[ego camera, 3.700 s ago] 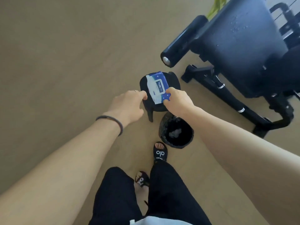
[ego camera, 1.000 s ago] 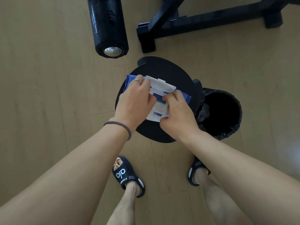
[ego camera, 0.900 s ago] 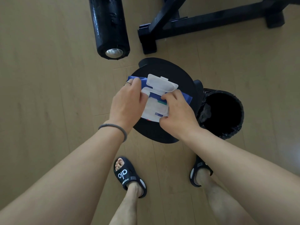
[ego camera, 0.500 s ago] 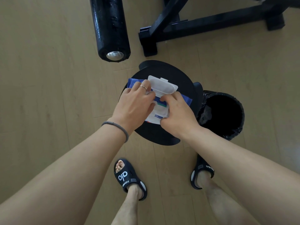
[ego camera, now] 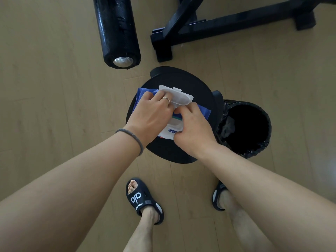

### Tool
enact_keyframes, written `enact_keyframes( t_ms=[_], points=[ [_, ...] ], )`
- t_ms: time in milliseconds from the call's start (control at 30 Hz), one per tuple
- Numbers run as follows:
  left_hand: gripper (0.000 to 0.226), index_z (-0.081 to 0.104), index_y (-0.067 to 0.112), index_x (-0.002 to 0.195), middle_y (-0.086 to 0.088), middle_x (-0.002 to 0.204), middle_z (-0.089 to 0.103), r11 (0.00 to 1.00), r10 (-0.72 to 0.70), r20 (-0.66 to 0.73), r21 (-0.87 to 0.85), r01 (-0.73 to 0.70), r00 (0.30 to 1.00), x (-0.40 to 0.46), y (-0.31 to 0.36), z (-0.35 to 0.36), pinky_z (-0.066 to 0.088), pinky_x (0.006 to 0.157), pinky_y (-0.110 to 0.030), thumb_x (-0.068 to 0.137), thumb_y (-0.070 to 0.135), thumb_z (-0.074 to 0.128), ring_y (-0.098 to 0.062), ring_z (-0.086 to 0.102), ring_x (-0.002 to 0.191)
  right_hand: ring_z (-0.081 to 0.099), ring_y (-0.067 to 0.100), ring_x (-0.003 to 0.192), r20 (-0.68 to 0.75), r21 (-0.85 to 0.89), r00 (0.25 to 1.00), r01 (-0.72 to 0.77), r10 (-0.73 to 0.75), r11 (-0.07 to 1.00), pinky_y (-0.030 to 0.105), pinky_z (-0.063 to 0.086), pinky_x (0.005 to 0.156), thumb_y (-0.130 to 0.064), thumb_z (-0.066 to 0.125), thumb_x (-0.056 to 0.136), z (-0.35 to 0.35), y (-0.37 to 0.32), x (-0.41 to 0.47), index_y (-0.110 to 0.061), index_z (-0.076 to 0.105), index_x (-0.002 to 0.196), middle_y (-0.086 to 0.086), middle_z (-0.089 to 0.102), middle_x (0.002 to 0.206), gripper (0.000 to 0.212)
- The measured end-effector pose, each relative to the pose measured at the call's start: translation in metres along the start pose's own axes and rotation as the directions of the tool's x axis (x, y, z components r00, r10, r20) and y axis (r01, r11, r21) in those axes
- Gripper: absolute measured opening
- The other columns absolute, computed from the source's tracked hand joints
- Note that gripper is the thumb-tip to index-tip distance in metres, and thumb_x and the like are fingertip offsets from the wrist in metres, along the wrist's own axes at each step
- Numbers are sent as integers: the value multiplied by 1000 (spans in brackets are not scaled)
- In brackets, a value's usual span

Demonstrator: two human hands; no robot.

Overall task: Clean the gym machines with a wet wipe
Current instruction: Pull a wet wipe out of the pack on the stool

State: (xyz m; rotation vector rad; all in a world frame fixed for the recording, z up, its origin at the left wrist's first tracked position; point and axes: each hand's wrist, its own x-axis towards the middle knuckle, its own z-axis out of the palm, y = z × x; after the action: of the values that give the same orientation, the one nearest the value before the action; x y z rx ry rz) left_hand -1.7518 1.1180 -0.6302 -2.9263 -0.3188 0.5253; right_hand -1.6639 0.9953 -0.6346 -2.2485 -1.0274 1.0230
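While a wooden floor (ego camera: 54, 88) is filling the view from above, a black gym machine frame (ego camera: 227, 26) is lying across the top right, and its black padded roller (ego camera: 118, 30) with a silver end cap is pointing down at the top centre. Below them, a small round black table (ego camera: 200, 91) is standing on the floor, and a bin (ego camera: 245, 128) lined with a black bag is sitting just beside it on the right. Two bare forearms are reaching in from the bottom corners, the left one wearing a grey hair tie (ego camera: 132, 137) at the wrist. Two feet are standing below in black sandals (ego camera: 143, 200), the left one printed "alo" in white, with smaller lettering that is hard to read. On the table, a blue and white wet wipe pack (ego camera: 172, 128) is lying with its white flip lid (ego camera: 180, 97) standing open; "80" is readable on its label. The left hand (ego camera: 152, 115), wearing a ring, is pressing on the pack with bent fingers. The right hand (ego camera: 192, 128) is curling its fingers at the pack's opening; whether they are pinching a wipe cannot be told.
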Motion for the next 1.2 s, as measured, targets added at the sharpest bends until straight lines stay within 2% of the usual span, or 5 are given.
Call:
enact_keyframes(
  t_ms=[200, 667, 1067, 1133, 1200],
  points=[
    [34, 59, 9, 128, -11, 133, 55, 977, 162, 17, 136, -163, 987, 2, -7, 2, 47, 99, -38, 97, 20, 57, -29, 48, 126, 51, 20, 111, 9, -9, 1000, 15, -15, 1000, 26, 41, 72, -8, 71, 75, 0, 2, 0, -19, 52, 125, -1, 43, 133, 55],
    [11, 56, 0, 95, -25, 102, 57, 788, -102, -61, -614, 43, 993, -12, -11, -9, 41, 90, -46, 92, 10, 54, -40, 51, 96, 46, 19, 109, 6, -103, 1000, 28, -27, 994, 27, 43, 75, -9, 70, 77, -1, 0, -6, -13, 46, 132, 0, 38, 127, 60],
    [20, 61, 7, 109, -10, 119, 54, 785, -55, 3, -617, 45, 998, -6, -15, -4, 43, 90, -32, 103, 20, 48, -23, 48, 108, 48, 23, 111, 23, -94, 1000, 8, -6, 996, 37, 53, 81, -8, 69, 74, 0, -1, -5, -16, 46, 130, -1, 38, 128, 61],
    [16, 61, 11, 97, -2, 108, 55, 671, -141, 39, -731, 124, 989, -6, -16, -8, 44, 79, -24, 103, 20, 49, -13, 49, 96, 48, 22, 109, 26, -92, 1000, 0, 3, 996, 37, 52, 80, -7, 67, 74, 0, -1, -5, -15, 46, 128, -1, 38, 127, 58],
    [19, 60, 16, 85, 3, 88, 56, 293, -321, 182, -914, 280, 930, -7, -19, -21, 40, 69, -22, 101, 19, 50, -11, 49, 78, 48, 24, 107, 32, -93, 999, -4, 7, 996, 35, 48, 77, -6, 64, 74, 1, -1, -5, -12, 47, 125, 0, 38, 125, 54]
  ],
)
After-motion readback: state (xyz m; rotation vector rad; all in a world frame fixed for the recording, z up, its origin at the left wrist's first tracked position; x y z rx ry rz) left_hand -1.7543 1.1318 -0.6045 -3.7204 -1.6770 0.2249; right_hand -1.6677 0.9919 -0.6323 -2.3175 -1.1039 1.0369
